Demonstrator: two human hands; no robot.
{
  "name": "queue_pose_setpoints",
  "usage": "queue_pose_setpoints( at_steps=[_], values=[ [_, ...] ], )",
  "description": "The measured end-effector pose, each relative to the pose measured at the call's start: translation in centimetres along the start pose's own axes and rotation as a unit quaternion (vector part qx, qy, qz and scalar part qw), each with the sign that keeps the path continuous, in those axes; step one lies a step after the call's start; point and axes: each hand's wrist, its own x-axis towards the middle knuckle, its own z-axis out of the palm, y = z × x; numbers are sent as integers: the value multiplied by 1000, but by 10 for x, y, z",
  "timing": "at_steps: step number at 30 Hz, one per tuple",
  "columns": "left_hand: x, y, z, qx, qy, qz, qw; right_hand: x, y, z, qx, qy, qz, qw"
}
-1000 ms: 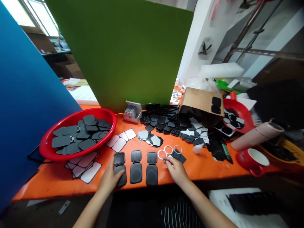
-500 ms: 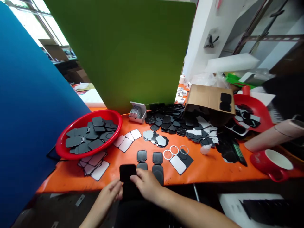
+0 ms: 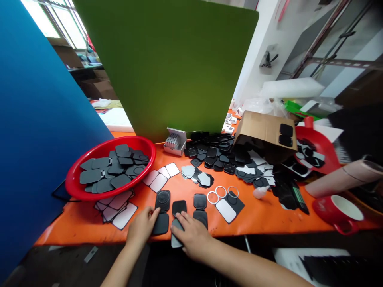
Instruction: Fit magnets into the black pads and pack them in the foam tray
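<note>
Left hand half-curled, touching left hinged black piece at its 9 o'clock edge; grip unclear. Right hand draped over middle hinged piece — can't tell if gripping. Red basin at 10 o'clock.

The left hand and right hand are both bare, with slim, rounded fingers; the nails are too small to make out. The left forearm and right forearm are likewise bare along their visible length, smooth in outline and narrowing towards the wrist, the right showing the longer section.
</note>
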Motion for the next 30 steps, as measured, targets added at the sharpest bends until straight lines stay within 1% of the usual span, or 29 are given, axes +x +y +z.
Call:
queue_pose_setpoints(
  at_steps=[2,3,5,6,7,9,12,14,16,19,21,22,23,25,26,27,29,30],
  values=[
    [-5,-2,5,9,31,10,999,2,4,-23,64,24,3,998],
    [-8,-3,7,10,41,26,999,7,9,-36,102,43,32,993],
    [-14,-2,10,16,50,82,995,25,24,-59,172,74,107,976],
    [-17,0,12,22,52,115,992,37,33,-66,211,71,137,965],
    [-20,2,14,30,54,147,987,49,42,-71,251,56,157,954],
    [-25,8,17,52,57,196,978,72,59,-71,300,21,181,936],
    [-31,18,25,92,43,239,966,92,74,-58,296,0,195,935],
    [-32,23,33,128,26,260,957,96,74,-49,269,1,205,941],
    [-32,27,41,160,8,272,949,93,69,-44,238,17,216,947],
    [-30,30,51,191,-4,265,945,75,57,-45,173,73,222,957],
    [-29,33,54,204,-2,257,945,50,52,-45,115,103,197,968],
    [-29,34,55,209,0,253,945,33,51,-43,85,105,174,975],
    [-29,35,55,214,1,249,945,16,51,-38,61,96,150,982],
    [-28,38,56,220,3,244,945,-20,52,-24,14,46,104,993],
    [-28,39,56,223,4,240,945,-35,53,-16,-4,19,88,996],
    [-28,40,57,224,7,237,945,-49,53,-8,-23,9,87,996],
    [-27,40,58,226,12,233,946,-67,51,0,-39,17,82,996],
    [-27,40,58,225,14,233,946,-71,48,-1,-30,29,69,997]
  ],
)
